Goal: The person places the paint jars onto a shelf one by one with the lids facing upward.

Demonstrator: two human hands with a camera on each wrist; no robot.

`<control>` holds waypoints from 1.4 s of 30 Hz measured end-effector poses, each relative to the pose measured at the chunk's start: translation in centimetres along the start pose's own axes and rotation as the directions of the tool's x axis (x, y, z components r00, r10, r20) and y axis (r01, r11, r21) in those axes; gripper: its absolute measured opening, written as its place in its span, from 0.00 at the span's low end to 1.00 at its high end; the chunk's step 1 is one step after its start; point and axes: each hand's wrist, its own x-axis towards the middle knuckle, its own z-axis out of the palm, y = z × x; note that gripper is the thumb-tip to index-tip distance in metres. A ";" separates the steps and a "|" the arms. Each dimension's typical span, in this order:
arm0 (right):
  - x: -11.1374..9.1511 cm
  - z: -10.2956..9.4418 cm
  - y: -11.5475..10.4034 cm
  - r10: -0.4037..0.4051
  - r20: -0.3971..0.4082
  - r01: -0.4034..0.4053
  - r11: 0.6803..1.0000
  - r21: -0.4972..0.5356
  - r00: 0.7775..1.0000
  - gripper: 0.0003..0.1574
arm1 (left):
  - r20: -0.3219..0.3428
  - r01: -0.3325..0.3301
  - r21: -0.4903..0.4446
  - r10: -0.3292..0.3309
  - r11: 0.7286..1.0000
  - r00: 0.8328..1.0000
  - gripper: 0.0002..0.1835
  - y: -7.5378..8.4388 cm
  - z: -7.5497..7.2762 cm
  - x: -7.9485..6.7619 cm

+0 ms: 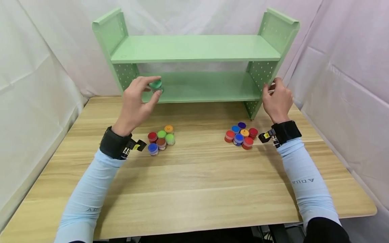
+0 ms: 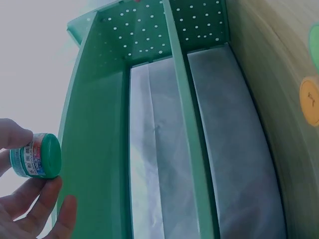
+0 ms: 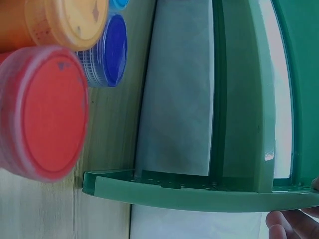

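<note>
In the head view my left hand [image 1: 138,101] pinches a small paint jar with a green lid [image 1: 156,85] between thumb and fingers, held in front of the left part of the lower shelf board. The left wrist view shows that jar [image 2: 37,157] tipped on its side, its printed label towards the camera. A two-tier light green shelf rack [image 1: 194,49] stands at the back of the table. My right hand [image 1: 278,101] grips the front edge of the rack's right side panel; in the right wrist view its fingers [image 3: 294,224] show beside the panel, partly cut off.
Several paint jars with red, green, orange, brown and blue lids [image 1: 161,143] cluster on the wooden table [image 1: 194,189] at left. Another cluster, with red, blue and orange lids [image 1: 238,139], stands at right. White curtains [image 1: 33,60] hang around the table.
</note>
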 end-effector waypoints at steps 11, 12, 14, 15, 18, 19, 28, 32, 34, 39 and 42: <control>-0.1 0.0 -0.2 -0.010 -0.004 0.010 1.000 0.002 1.000 0.25 | -0.097 0.073 0.038 -0.069 0.997 0.993 0.17 -0.6 -2.0 1.8; -0.1 0.0 -0.2 -0.010 -0.005 0.010 1.000 0.004 1.000 0.25 | -0.114 0.083 0.056 -0.076 0.995 0.991 0.16 -0.8 -2.3 2.1; 0.0 0.0 -0.2 -0.009 -0.004 0.009 1.000 0.004 1.000 0.25 | -0.141 0.099 0.102 -0.084 0.990 0.986 0.16 -1.4 -2.8 2.6; 0.0 0.0 -0.2 -0.008 -0.001 0.009 1.000 0.004 1.000 0.25 | -0.159 0.110 0.124 -0.090 0.986 0.983 0.16 -1.8 -3.0 2.8; -0.1 0.1 -0.2 -0.006 0.006 0.006 1.000 0.005 1.000 0.26 | -0.201 0.174 0.202 -0.133 0.964 0.970 0.16 -3.7 -3.7 3.4; -0.1 0.1 -0.2 -0.006 0.007 0.006 1.000 0.003 1.000 0.26 | -0.214 0.213 0.220 -0.166 0.952 0.963 0.16 -4.4 -3.9 3.5; -0.1 0.5 0.1 -0.008 0.002 0.008 1.000 -0.011 1.000 0.25 | -0.225 0.408 0.307 -0.351 0.860 0.909 0.16 -8.0 -4.6 4.1; 0.0 0.9 0.0 -0.008 0.010 0.008 1.000 -0.010 1.000 0.25 | -0.181 0.438 0.314 -0.399 0.843 0.899 0.16 -8.5 -4.7 4.4; 0.0 1.0 0.0 -0.011 0.012 0.012 1.000 -0.007 1.000 0.25 | -0.161 0.459 0.318 -0.430 0.829 0.888 0.16 -8.6 -4.7 4.6; 0.0 1.5 -0.2 -0.020 0.014 0.020 1.000 -0.003 1.000 0.25 | -0.125 0.493 0.386 -0.485 0.780 0.866 0.18 -8.8 -4.7 4.8; 0.1 1.7 -0.3 -0.021 0.015 0.021 1.000 0.000 1.000 0.25 | -0.108 0.491 0.430 -0.497 0.758 0.861 0.18 -8.9 -4.8 4.9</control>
